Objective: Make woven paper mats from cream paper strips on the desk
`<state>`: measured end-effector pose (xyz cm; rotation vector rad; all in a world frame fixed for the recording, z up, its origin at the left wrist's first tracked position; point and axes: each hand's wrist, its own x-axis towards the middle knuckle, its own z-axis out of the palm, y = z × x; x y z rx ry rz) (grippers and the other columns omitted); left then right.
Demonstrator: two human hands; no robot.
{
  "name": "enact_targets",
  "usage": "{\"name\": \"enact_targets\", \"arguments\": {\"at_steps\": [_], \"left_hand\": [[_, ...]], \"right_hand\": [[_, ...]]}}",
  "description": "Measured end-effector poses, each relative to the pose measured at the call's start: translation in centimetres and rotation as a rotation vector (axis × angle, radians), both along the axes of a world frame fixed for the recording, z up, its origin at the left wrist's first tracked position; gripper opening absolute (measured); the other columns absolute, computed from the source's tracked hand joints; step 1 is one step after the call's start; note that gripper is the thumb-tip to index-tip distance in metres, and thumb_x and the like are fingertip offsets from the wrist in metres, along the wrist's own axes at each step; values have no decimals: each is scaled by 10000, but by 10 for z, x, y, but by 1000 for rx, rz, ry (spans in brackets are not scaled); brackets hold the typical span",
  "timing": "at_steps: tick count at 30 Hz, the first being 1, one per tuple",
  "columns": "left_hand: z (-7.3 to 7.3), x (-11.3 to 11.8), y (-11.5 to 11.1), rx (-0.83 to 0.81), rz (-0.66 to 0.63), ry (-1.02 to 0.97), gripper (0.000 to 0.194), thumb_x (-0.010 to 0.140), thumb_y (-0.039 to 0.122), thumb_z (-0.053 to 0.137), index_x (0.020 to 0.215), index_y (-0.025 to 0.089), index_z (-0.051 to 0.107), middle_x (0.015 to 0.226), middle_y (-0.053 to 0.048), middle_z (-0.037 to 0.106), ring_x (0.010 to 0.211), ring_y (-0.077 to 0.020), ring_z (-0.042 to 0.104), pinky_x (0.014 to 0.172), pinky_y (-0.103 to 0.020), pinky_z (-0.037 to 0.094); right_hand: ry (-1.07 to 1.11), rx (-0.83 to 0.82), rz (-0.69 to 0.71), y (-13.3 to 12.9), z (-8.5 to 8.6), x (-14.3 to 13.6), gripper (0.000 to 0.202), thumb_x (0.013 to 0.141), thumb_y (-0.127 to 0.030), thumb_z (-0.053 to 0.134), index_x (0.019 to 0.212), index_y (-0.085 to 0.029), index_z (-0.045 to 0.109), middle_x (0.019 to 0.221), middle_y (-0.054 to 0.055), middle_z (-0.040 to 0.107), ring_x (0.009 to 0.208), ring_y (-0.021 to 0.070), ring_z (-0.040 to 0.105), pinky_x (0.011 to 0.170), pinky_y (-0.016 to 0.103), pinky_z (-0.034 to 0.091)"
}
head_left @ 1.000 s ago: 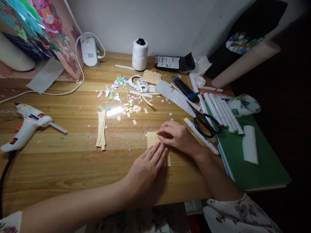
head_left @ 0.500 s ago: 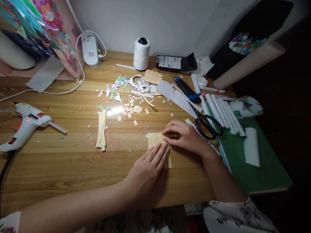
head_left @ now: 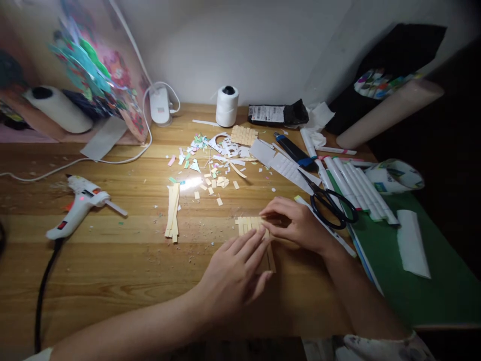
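Note:
A small woven mat of pale yellow paper strips (head_left: 247, 224) lies on the wooden table in front of me, partly hidden under my hands. Across its middle and lower part rests my left hand (head_left: 235, 265), fingers stretched out and the thumb held apart. At the mat's upper right corner, my right hand (head_left: 295, 223) pinches a paper strip between thumb and fingertips; the pinched end is mostly covered. Left of the mat lies a stack of loose pale yellow strips (head_left: 173, 213). Beyond it a finished-looking woven square (head_left: 244, 136) lies among paper scraps (head_left: 221, 181).
A hot glue gun (head_left: 80, 205) with a lit red light lies at left. Black-handled scissors (head_left: 330, 205), a blue-black cutter (head_left: 295, 150) and white markers (head_left: 349, 183) are at right. A thread spool (head_left: 227, 106) and black package (head_left: 276, 114) stand at the back.
The view has shifted, so the table things appear lower and farther right. My left thumb now shows, spread away from the fingers. My right hand keeps its pinch at the mat's corner.

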<state>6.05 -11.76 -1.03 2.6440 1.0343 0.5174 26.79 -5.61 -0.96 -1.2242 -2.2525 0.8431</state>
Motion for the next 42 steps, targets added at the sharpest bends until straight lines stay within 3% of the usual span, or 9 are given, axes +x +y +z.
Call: {"name": "enact_targets", "arguments": {"at_steps": [3,7,11,19,23,28,33,38,42], "left_hand": [[18,-28,18,38,343,25,266,932,267,392,1053,148,597,1028,-83,654,932,-205,578,790,-330,467],[20,-80,37,-34,844,395,231,876,322,490,884,118,598,877,-134,599,838,-286,546,712,-385,438],[7,-111,41,-240,890,274,174,878,312,477,857,151,538,858,-92,600,835,-259,552,699,-340,421],[4,-117,40,-352,905,-68,163,838,313,516,744,181,533,779,-39,591,731,-200,547,639,-291,374],[15,-99,36,-446,821,-370,212,836,366,537,744,175,544,700,-4,553,638,-150,499,588,-256,352],[21,-40,27,-815,499,-713,241,820,378,582,728,163,522,645,24,516,581,-103,462,540,-218,351],[20,-8,29,-724,266,-523,219,881,357,512,790,159,531,733,-18,588,654,-128,530,600,-248,427],[9,-24,41,-272,-73,-7,511,741,388,697,1133,125,501,1131,-140,566,1015,-262,527,851,-411,463],[-2,-35,44,-159,-202,143,612,740,481,665,1184,96,492,1150,-168,567,1045,-287,534,865,-423,473]], "right_hand": [[46,75,-84,-3,-1,1,81,870,-235,556,892,-199,625,865,44,636,817,176,601,719,291,468],[97,157,-139,-6,-4,2,117,902,-225,507,884,-203,620,863,30,649,836,169,610,760,287,444],[77,141,-137,-8,-5,-1,138,914,-231,486,870,-208,615,859,22,650,841,163,609,765,276,433],[105,140,-98,-9,-3,-4,148,909,-209,485,851,-204,621,812,23,641,804,170,595,745,293,427],[218,67,-85,-16,-3,-11,122,892,-209,518,856,-213,634,803,19,635,791,161,593,735,279,433],[602,-363,-82,-36,-4,-46,232,856,-343,577,1057,-234,616,954,44,609,782,154,582,663,257,491],[769,-386,-262,-34,-4,-51,135,837,-324,613,793,-203,654,758,12,629,624,117,551,596,239,464],[763,-297,-438,-12,2,-14,190,873,-367,552,820,-210,646,734,14,666,709,150,610,719,286,470],[562,-314,-339,-7,11,5,190,905,-350,493,987,-214,596,605,-45,555,603,127,542,725,278,421]]}}
